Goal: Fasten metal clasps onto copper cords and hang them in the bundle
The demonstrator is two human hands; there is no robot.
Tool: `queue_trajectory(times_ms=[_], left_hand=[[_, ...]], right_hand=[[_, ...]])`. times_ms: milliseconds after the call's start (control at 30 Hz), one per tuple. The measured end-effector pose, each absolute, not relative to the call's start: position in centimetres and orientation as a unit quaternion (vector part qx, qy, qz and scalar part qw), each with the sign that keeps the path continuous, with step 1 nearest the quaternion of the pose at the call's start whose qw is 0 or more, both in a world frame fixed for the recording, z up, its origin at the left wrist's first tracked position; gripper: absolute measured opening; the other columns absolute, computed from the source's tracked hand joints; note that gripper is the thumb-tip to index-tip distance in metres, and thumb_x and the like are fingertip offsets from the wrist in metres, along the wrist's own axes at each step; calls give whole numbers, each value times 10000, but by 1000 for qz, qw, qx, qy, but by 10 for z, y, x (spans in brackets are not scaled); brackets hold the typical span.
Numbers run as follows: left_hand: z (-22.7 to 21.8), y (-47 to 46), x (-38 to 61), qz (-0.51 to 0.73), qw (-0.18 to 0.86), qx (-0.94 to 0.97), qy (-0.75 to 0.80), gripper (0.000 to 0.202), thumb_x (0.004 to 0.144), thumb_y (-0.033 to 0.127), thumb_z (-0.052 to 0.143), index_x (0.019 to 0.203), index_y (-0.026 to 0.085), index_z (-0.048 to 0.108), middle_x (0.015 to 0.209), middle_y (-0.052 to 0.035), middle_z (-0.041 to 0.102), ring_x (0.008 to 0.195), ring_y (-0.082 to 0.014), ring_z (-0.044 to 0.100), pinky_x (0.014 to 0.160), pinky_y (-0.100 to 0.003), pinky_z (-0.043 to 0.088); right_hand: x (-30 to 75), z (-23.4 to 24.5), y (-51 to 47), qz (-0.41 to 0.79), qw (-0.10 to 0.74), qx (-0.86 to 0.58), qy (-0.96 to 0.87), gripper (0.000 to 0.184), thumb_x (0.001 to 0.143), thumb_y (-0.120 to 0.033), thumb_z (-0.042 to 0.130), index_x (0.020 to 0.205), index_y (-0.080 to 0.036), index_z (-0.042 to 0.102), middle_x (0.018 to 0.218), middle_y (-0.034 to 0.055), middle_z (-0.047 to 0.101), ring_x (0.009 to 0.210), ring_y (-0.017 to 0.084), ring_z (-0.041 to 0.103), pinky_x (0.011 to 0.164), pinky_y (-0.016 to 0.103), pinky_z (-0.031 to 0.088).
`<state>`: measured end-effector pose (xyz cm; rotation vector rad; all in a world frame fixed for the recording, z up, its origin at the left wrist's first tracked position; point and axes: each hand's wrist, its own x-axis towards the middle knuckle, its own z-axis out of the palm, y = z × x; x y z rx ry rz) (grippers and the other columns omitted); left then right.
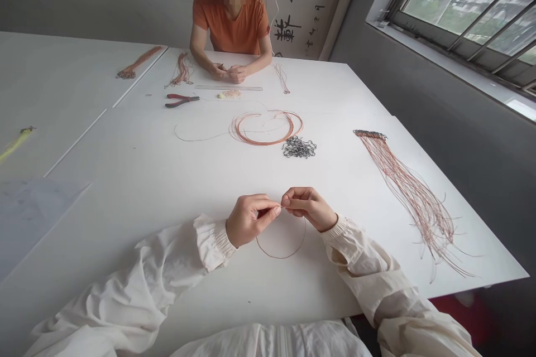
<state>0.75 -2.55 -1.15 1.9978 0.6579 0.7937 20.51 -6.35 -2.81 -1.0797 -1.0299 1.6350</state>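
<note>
In the head view, a coil of cord [253, 141] and a pile of metal hooks [299, 148] are laid on the white table [167, 167] beyond the hands, with their edges meeting. A bundle of cords [412, 201] is spread at the right, its hooked end directed away from the wearer. Pliers [182, 100], a ruler [228, 87] and a co-worker [231, 28] are seen at the far side. A single cord [281, 257] is pinched at the fingertips of the left hand [253, 220] and right hand [309, 209], which are held close together. The cord is bowed toward the wearer in a loop; the pinched section, partly covered by fingers, is aligned left to right.
</note>
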Motion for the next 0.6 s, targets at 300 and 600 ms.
queue_trajectory(times_ms=[300,600], left_hand=[[-11,-19,8,371,415,775,298,194,891,251,594,781,167,730,636,-23,598,572,-120,506,552,-235,442],[-14,-15,10,374,403,775,311,202,893,247,591,763,159,718,643,-22,594,582,-121,515,561,-240,444]], right_hand=[[186,-30,-68,593,511,-452,-427,256,743,-391,727,751,-157,622,570,-22,505,508,85,410,457,224,239],[166,-32,-76,514,569,-491,-414,275,836,-440,655,845,-170,609,499,-53,456,451,80,394,463,228,315]])
